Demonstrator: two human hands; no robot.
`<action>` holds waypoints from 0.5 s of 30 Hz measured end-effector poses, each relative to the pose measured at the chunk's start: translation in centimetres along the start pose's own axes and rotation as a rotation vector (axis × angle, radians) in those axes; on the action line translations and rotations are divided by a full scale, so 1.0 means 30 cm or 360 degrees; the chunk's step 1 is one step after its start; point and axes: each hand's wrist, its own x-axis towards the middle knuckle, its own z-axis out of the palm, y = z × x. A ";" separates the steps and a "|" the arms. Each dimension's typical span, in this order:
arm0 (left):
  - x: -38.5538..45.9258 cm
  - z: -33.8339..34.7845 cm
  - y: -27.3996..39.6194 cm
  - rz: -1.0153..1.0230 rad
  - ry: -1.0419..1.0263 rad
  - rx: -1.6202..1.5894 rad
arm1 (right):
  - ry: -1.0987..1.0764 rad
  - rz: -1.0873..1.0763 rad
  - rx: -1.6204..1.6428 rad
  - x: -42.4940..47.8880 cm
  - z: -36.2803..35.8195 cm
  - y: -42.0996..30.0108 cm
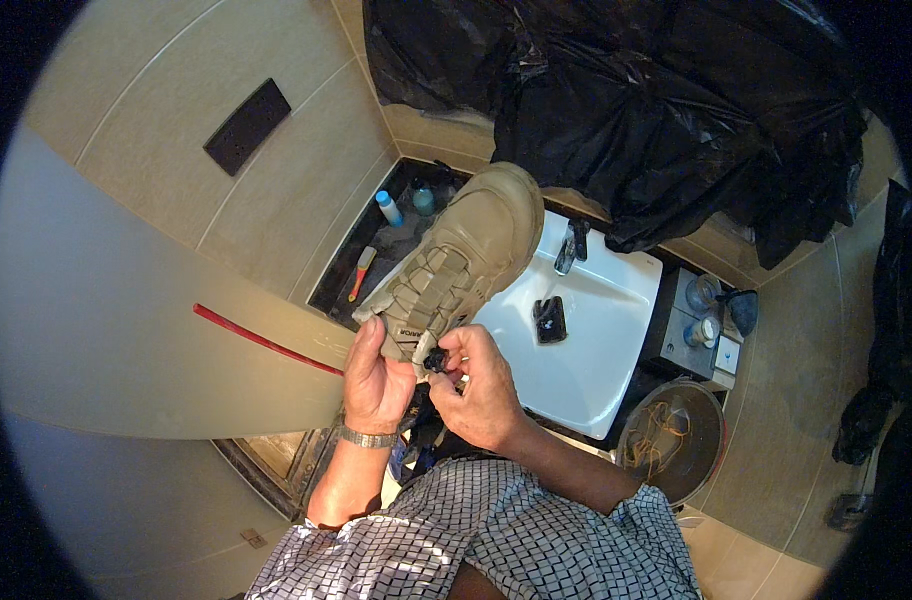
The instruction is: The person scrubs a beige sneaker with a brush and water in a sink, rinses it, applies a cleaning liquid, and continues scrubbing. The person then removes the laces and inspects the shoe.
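A tan lace-up shoe point(463, 255) is held up over the counter, its toe pointing away from me and partly covering the sink's left side. My left hand point(377, 382), with a metal watch band at the wrist, supports the shoe's heel end, thumb on the collar. Between the fingers and thumb of my right hand point(478, 382) is a small dark object point(435, 360), pressed close to the collar's right edge. What it is exactly cannot be made out. Crisscross laces and a tongue bearing writing face up. The heel is hidden by my hands.
A white sink point(587, 367) with a chrome faucet point(567, 251) holds a black rectangular item point(550, 321). Left on the counter are a red-handled brush point(362, 274) and a blue-capped bottle point(388, 208). A bucket point(673, 442) stands right; black plastic sheeting point(651, 112) hangs behind.
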 end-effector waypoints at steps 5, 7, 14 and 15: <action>0.025 -0.067 -0.017 -0.0057 0.0114 -0.0180 | -0.0130 0.0020 0.0017 -0.003 -0.033 0.000; 0.037 -0.084 -0.029 -0.0118 0.0111 -0.0206 | -0.0134 -0.0028 0.0022 0.003 -0.050 0.016; 0.059 -0.098 -0.066 -0.0214 0.0164 -0.0265 | -0.0104 -0.0269 -0.0234 0.010 -0.088 0.075; 0.061 -0.095 -0.066 -0.0209 0.0160 -0.0257 | -0.0088 -0.0283 -0.0260 0.007 -0.087 0.087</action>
